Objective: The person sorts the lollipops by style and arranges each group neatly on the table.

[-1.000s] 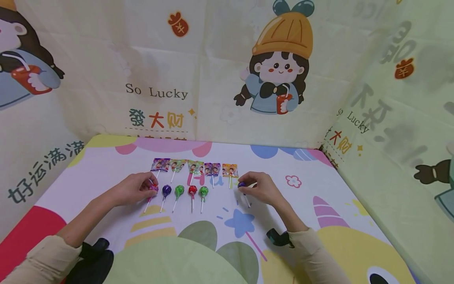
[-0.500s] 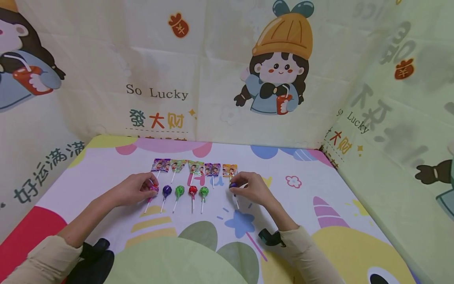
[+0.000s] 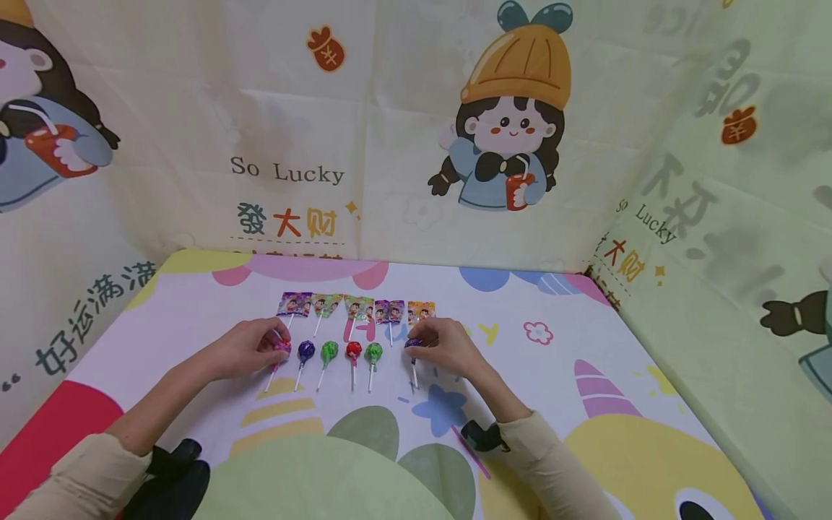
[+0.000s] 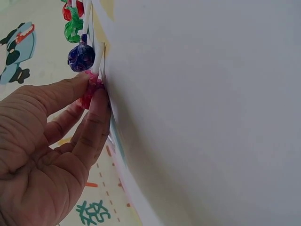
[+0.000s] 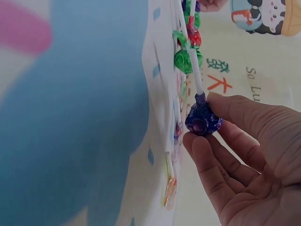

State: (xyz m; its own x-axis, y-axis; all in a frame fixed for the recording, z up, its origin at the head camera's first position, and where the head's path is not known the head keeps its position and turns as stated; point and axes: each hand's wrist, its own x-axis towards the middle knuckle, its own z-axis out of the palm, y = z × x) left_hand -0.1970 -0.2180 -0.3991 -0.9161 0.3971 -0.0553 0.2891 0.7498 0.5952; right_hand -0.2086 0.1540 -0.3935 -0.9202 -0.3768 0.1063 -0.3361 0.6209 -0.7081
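At the left end of the front row, my left hand (image 3: pixel 245 349) pinches a pink-red lollipop (image 4: pixel 87 98) by its round head, its white stick pointing toward me. My right hand (image 3: pixel 447 347) holds a dark purple lollipop (image 5: pixel 203 118) between thumb and fingers, to the right of the row. Between the hands lie a purple lollipop (image 3: pixel 306 350), a green lollipop (image 3: pixel 329 351), a red lollipop (image 3: pixel 354 350) and another green lollipop (image 3: pixel 373 352), side by side with sticks toward me. A gap separates the last green one from the purple one in my right hand.
Behind runs a second row of flat lollipops in printed wrappers, from a purple packet (image 3: pixel 295 303) to an orange packet (image 3: pixel 421 311) partly behind my right hand. The patterned tabletop (image 3: pixel 214 307) meets a printed cloth wall (image 3: pixel 396 238) at the back and sides.
My right hand has slid left with the purple lollipop, closing in on the front row and covering part of the orange packet's stick. My left hand stays put on the pink-red lollipop.
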